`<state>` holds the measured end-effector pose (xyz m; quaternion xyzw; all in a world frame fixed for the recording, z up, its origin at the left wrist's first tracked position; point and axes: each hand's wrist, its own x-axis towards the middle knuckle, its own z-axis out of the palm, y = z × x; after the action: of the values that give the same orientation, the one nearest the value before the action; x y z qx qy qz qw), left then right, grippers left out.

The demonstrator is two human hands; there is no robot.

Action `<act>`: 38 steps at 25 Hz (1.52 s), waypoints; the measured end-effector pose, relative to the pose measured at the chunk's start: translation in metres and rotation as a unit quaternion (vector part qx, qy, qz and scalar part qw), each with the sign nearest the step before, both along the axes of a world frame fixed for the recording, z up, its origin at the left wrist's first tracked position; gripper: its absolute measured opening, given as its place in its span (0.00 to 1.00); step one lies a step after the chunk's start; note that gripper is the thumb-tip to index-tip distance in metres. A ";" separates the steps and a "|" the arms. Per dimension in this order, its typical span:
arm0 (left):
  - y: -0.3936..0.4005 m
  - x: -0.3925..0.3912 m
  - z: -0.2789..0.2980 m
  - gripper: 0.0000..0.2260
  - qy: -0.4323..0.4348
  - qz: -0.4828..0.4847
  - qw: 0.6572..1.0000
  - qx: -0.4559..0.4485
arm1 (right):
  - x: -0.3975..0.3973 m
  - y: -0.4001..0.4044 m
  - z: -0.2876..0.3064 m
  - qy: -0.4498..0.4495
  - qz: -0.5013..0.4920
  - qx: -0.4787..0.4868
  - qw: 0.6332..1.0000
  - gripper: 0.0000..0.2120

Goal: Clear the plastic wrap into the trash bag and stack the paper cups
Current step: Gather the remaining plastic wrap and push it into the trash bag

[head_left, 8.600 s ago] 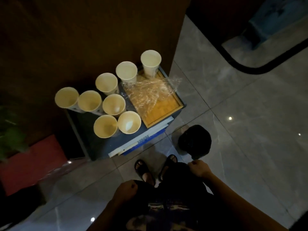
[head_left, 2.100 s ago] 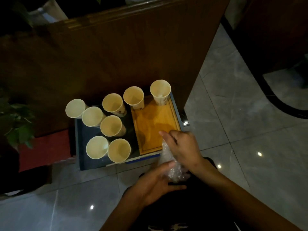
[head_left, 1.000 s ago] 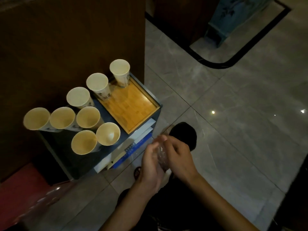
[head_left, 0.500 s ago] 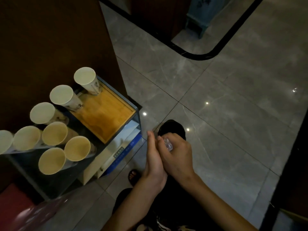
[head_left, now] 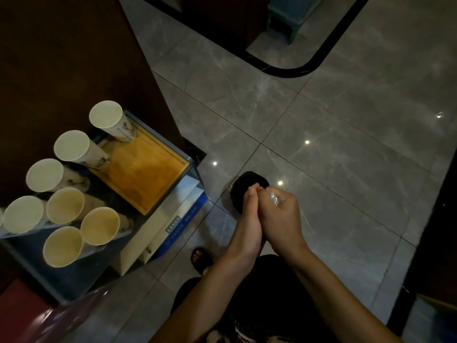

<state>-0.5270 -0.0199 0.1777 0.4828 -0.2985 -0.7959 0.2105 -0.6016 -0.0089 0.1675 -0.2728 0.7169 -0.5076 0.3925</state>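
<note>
**Wrap balled over the bag**

The plastic wrap [head_left: 274, 200] is squeezed between both palms, the right hand [head_left: 282, 219] clenched on it, the left hand [head_left: 249, 219] pressed flat against it, above the black trash bag [head_left: 243, 185] on the floor. Seven paper cups [head_left: 100, 226] stand unstacked on the desk [head_left: 173, 216] beside a wooden tray [head_left: 146, 174].

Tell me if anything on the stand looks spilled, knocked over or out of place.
Nothing stands out. The paper cups all stand upright and unstacked beside the wooden tray. The plastic wrap is balled up between both hands, above the trash bag.
</note>
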 end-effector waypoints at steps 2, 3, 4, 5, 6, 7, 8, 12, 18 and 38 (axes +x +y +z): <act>0.005 -0.002 0.000 0.25 -0.019 -0.041 0.999 0.002 | -0.006 -0.002 0.000 -0.038 -0.029 0.016 0.999 0.20; 0.009 -0.002 -0.002 0.30 -0.025 -0.054 0.998 0.001 | -0.009 -0.002 0.000 -0.058 -0.040 0.023 0.997 0.22; 0.012 -0.003 -0.002 0.34 -0.023 -0.058 0.998 0.001 | -0.010 -0.003 -0.001 -0.080 -0.053 0.028 0.995 0.23; 0.015 -0.004 -0.002 0.35 -0.014 -0.048 0.999 0.006 | -0.012 -0.004 -0.002 -0.105 -0.068 0.030 0.992 0.25; 0.015 -0.004 -0.002 0.35 0.004 -0.028 0.999 0.021 | -0.013 -0.004 -0.003 -0.127 -0.083 0.033 0.988 0.25; 0.016 -0.005 -0.001 0.34 0.027 -0.005 0.999 0.043 | -0.014 -0.005 -0.002 -0.139 -0.098 0.037 0.985 0.24; 0.015 -0.005 -0.001 0.33 0.046 0.011 0.997 0.064 | -0.014 -0.006 -0.002 -0.140 -0.109 0.041 0.983 0.21; 0.011 -0.007 0.005 0.29 0.087 0.002 0.989 0.118 | -0.011 -0.008 0.000 -0.078 -0.100 0.031 0.991 0.23; 0.001 -0.007 0.004 0.29 0.118 -0.034 0.983 0.140 | -0.012 -0.010 -0.003 -0.013 -0.120 0.019 0.992 0.16; -0.059 -0.016 -0.129 0.10 -0.207 -0.113 0.970 -0.058 | -0.029 -0.024 -0.145 -0.026 0.055 0.220 0.974 0.31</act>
<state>-0.5426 -0.0790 0.0483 0.5873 -0.4343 -0.6782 0.0804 -0.6306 -0.0326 0.0224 -0.2054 0.7847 -0.3221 0.4882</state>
